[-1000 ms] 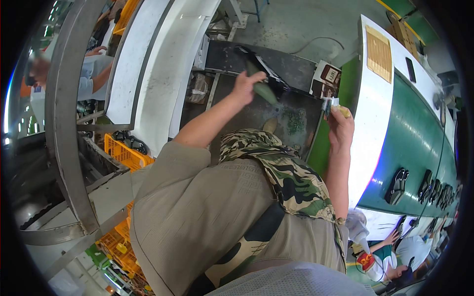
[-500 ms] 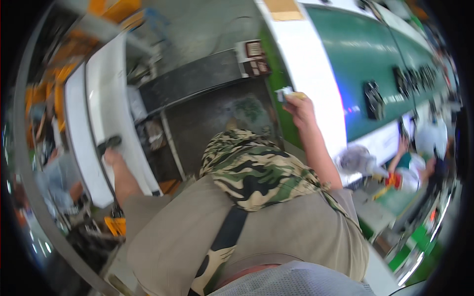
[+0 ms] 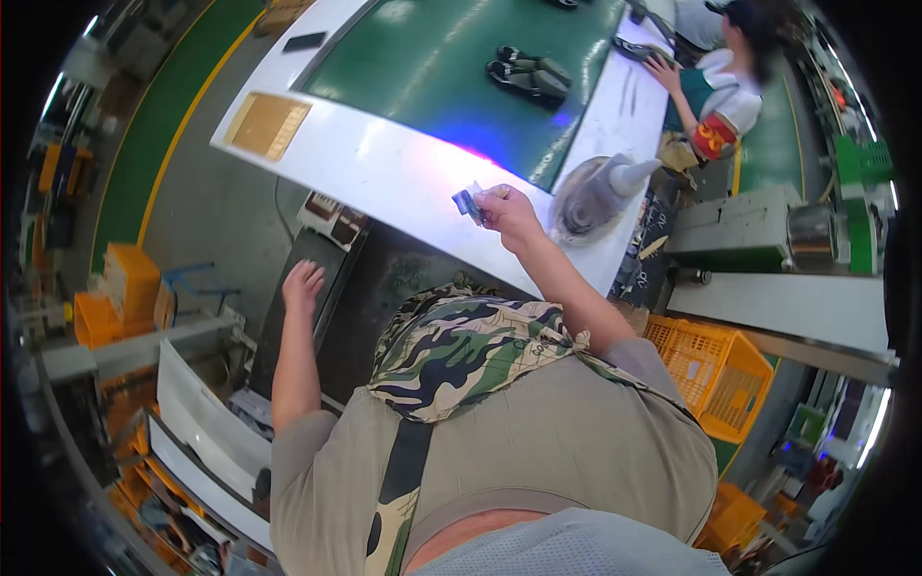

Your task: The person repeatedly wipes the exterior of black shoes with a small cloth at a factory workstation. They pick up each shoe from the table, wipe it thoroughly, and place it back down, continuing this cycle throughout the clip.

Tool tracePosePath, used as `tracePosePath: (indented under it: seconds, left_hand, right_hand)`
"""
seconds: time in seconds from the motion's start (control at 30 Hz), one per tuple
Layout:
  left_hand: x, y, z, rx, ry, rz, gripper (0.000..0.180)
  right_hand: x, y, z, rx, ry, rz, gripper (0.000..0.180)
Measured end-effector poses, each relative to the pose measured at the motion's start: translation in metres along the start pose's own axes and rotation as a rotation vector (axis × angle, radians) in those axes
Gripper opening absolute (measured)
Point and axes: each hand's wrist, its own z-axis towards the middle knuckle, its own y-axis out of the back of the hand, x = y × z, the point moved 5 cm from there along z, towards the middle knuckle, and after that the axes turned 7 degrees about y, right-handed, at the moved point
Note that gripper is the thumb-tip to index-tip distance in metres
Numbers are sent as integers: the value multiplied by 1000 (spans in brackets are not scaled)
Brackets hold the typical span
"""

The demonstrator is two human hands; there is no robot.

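Observation:
My right hand (image 3: 511,217) is pinched shut on a small dark blue-grey and white piece (image 3: 467,203), too small to tell its kind. It hovers above the white table edge (image 3: 370,144), beside a red-blue glow. My left hand (image 3: 303,284) is lifted over a dark bench (image 3: 288,331), fingers slightly apart, with nothing visible in it. To the right of my right hand, a grey bottle with a cone-shaped nozzle (image 3: 600,200) stands on a round base.
A pair of dark sandals (image 3: 530,77) lies on the green belt (image 3: 413,58). A tan board (image 3: 271,125) rests at the table's left end. A co-worker (image 3: 715,101) handles a shoe (image 3: 642,48) at far right. Yellow crates (image 3: 711,374) stand by my right side.
My body has turned to the right, toward the green belt. My left hand has come away from a dark object on a white surface. The small piece stays in my right hand.

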Motion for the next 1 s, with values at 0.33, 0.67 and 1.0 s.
tracePosePath:
  seconds: [0.33,0.67,1.0]
  left_hand:
    - [10,-400,54,494,233,354,87]
    - [28,-646,87,373,352,531,99]
    - [42,-736,119,421,503,703,93]
  right_hand:
    - [75,119,-26,-238,277,138,15]
    - [101,172,-55,-583,436,232,22]
    - [108,163,-34,-684,439,240,24]
